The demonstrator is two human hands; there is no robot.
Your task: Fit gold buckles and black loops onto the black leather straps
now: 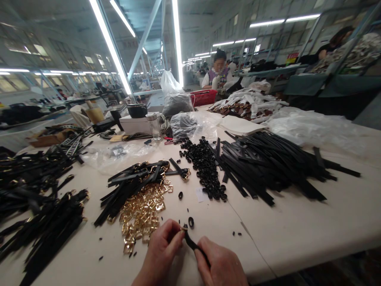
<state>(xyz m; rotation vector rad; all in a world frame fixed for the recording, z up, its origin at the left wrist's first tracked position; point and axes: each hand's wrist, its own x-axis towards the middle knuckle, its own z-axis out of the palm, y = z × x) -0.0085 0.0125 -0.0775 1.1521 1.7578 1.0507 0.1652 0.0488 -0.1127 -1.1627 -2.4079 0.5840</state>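
My left hand (164, 248), low in the middle of the view, pinches a small gold buckle (184, 228) at one end of a black strap (190, 241). The fingers of my right hand (218, 262) are closed round the same strap, just to the right. A black loop (191, 222) lies on the table right beyond the buckle, and a smaller one (180, 195) is farther off. Gold buckles (139, 210) are heaped to the left of my hands. Beyond them lie straps with buckles (133, 182). Black loops form a pile (205, 167) ahead.
Loose black straps (268, 163) cover the right of the pale table (297, 234). More buckled straps (56, 222) lie at the left. Farther back are a glass mug (154, 126), plastic bags (190, 123) and a red basket (204, 97). A person (219, 73) sits behind them.
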